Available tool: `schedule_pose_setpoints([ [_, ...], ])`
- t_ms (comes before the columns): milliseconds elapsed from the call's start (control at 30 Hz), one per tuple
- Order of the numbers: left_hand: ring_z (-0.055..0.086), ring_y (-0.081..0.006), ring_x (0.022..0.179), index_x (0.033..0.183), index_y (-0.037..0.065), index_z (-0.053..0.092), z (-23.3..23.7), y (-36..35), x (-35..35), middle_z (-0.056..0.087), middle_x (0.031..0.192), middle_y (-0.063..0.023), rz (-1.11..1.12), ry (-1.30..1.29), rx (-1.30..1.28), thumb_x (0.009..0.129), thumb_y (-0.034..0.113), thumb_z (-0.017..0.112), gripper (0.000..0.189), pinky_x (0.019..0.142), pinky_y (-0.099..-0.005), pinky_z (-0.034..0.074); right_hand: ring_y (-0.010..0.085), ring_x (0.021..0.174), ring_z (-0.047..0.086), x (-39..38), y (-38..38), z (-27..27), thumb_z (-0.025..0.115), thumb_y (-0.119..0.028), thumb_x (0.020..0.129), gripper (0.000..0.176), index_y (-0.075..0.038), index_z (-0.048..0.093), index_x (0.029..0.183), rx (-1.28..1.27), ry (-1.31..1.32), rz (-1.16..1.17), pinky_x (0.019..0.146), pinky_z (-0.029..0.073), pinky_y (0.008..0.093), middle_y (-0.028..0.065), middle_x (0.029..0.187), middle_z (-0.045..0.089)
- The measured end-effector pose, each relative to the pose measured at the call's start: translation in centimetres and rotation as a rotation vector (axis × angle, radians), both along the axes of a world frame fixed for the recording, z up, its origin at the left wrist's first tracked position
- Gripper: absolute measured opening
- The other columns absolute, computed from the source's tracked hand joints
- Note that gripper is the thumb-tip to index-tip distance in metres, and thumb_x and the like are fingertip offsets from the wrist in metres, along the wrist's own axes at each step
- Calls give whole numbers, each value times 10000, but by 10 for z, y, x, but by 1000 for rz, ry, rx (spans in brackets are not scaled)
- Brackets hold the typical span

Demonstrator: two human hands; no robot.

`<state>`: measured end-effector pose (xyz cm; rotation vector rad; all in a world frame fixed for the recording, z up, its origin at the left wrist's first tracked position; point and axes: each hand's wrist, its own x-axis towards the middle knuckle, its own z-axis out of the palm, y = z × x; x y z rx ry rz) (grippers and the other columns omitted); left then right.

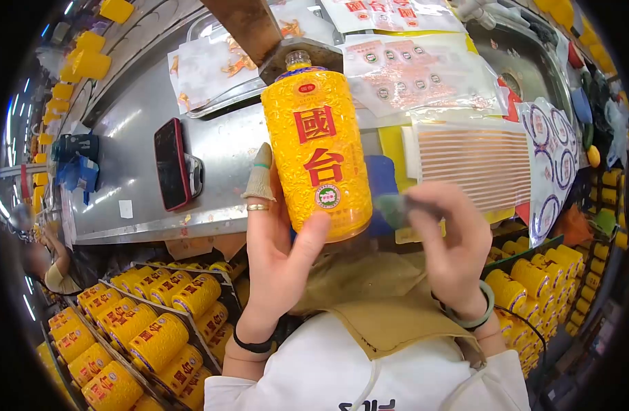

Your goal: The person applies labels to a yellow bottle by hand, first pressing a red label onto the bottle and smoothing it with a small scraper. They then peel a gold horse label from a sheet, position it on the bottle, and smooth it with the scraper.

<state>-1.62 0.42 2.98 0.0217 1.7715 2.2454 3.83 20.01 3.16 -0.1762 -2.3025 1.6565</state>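
My left hand (277, 264) is closed around the lower left side of a yellow embossed bottle (311, 92), thumb across its front near the base. The bottle stands tilted slightly, with large red characters, a small red oval and a round green-and-white emblem. Its clear neck meets a metal bracket (273, 58). A finger of this hand wears a fabric finger cot (257, 175). Right of the bottle's base, apart from it, my right hand (455, 240) has its fingers curled together. Something greenish and blurred (393, 211) shows at its fingertips; I cannot make out what it is.
On the metal table (133, 171) lie a red-cased phone (169, 164), sheets of printed decals (424, 75), a striped sheet (472, 161) and a sheet of blue rings (551, 157). Crates of yellow bottles (146, 339) stand below on both sides. Another person (57, 264) is at far left.
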Motion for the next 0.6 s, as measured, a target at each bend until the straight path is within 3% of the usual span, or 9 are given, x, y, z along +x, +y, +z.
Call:
schedule_pose_setpoints([
  [33,350,-271,1479,1629,-18,72,0,-5,-3,276,1637,-182,-54,21,30,995,-47,521,777,1208,-414,309,160,891,645,-5,4,-3,616,96,905,263,15,669,1150,-104,-22,7,808,508,282,94,1062,692],
  [67,350,-271,1479,1629,-18,72,-1,-6,-3,276,1637,-182,-45,22,31,995,-47,521,777,1208,-414,309,126,917,618,-10,8,-4,572,92,942,274,28,641,1199,-209,-46,16,824,492,260,80,1092,677],
  [100,349,-271,1481,1629,-18,70,-1,-7,-3,278,1635,-181,-23,-14,81,1000,-39,521,775,1208,-413,309,104,953,564,-12,10,4,556,45,972,297,36,589,1267,-357,-236,47,853,460,239,50,1110,633],
  [200,343,-269,1486,1630,-18,66,-2,-10,-3,281,1634,-179,-14,-45,143,1005,-18,532,779,1204,-411,315,120,963,547,-31,4,8,638,-34,962,319,22,582,1271,-304,-244,220,872,454,258,58,1086,608],
  [233,345,-268,1485,1630,-18,67,0,-9,-3,283,1633,-177,-39,-44,129,999,-20,543,790,1203,-410,318,134,954,541,-35,0,-1,737,-118,922,375,4,566,1232,-230,-161,303,881,454,286,64,1072,581],
  [333,358,-262,1475,1626,-24,77,-4,-9,-5,292,1625,-172,-69,2,69,968,-29,607,845,1199,-407,326,142,964,543,-41,-11,-21,805,-152,878,436,-7,532,1186,-214,-199,276,891,457,308,62,1047,571],
  [400,370,-255,1466,1622,-31,84,-6,-9,-6,306,1614,-170,-114,91,-4,939,-39,655,890,1198,-403,327,130,958,543,-46,-4,-15,821,-152,872,447,-14,504,1156,-237,-268,323,882,459,289,42,1023,566],
  [500,393,-256,1451,1613,-38,93,-7,-7,-6,334,1587,-176,-100,109,17,920,-30,693,916,1183,-401,357,97,964,543,-53,1,5,792,-139,896,369,-22,521,1119,-577,-533,364,853,466,259,36,1032,570],
  [600,415,-258,1435,1604,-42,111,-6,-5,-3,352,1570,-179,-92,100,16,916,-25,702,907,1170,-403,379,99,972,562,-60,-7,-4,792,-151,895,371,-20,516,1107,-342,-307,313,843,489,281,53,1044,591],
])
